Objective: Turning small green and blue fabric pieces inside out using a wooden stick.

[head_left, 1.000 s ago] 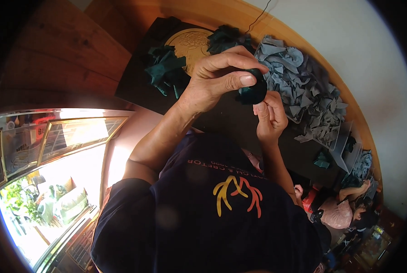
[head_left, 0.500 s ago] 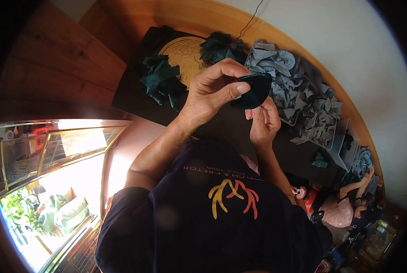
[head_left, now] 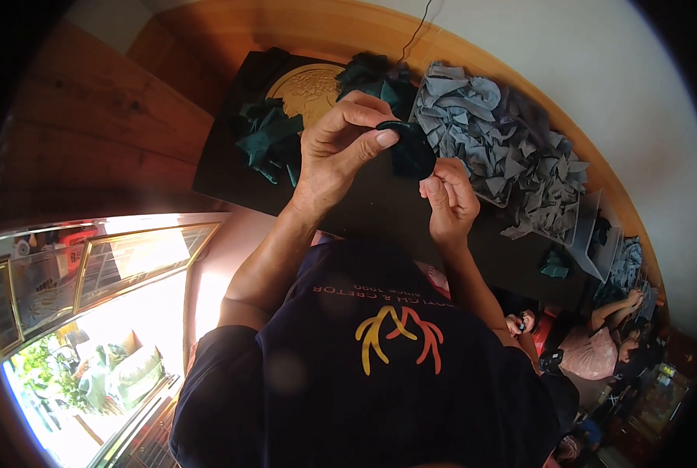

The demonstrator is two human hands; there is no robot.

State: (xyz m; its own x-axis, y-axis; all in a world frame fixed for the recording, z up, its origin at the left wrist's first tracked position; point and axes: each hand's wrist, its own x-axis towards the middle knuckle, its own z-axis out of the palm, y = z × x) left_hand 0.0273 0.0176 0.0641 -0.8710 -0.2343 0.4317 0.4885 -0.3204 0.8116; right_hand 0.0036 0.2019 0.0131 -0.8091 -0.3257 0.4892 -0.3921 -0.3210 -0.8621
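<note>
- Dark green cloth piece (head_left: pixel 413 152) is held up over the dark surface (head_left: pixel 372 203).
- Your left hand (head_left: pixel 334 148) pinches its upper-left edge between thumb and fingers.
- Your right hand (head_left: pixel 452 199) has its fingers drawn narrow at the lower-right edge; whether they grip it, I cannot tell.
- Grey cloth scraps (head_left: pixel 512 144) lie heaped to the right.

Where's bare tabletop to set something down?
Bare dark tabletop shows between the left hand and right hand, and between the right forearm and small green scrap. Crowded: the far side, with green cloth bundles, gold disc and grey scrap heap.
</note>
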